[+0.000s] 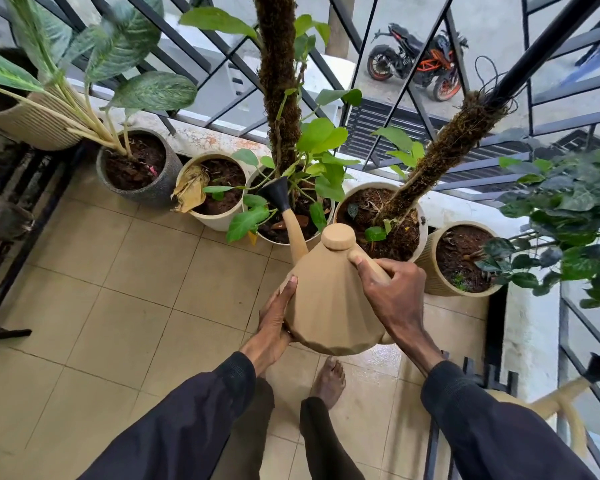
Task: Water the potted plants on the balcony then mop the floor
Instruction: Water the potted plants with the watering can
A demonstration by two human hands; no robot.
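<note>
A tan, cone-shaped watering can (329,303) is held up over the tiled floor in the head view. My right hand (392,289) grips its handle near the top. My left hand (274,323) cups the can's lower left side from beneath. The can's spout with a black rose (278,194) points into the middle white pot (323,233) with a moss pole and green leaves. Beside it stand a small cream pot (215,221), a grey pot (168,181), another moss-pole pot (421,233) and a ribbed pot (430,271).
A black metal railing (371,109) runs behind the pots; a motorbike (416,60) is parked on the street below. A ribbed cream planter (32,129) sits on a dark rack at left. My bare foot (329,382) stands on wet beige tiles (118,299). A second tan watering can (565,396) lies at right.
</note>
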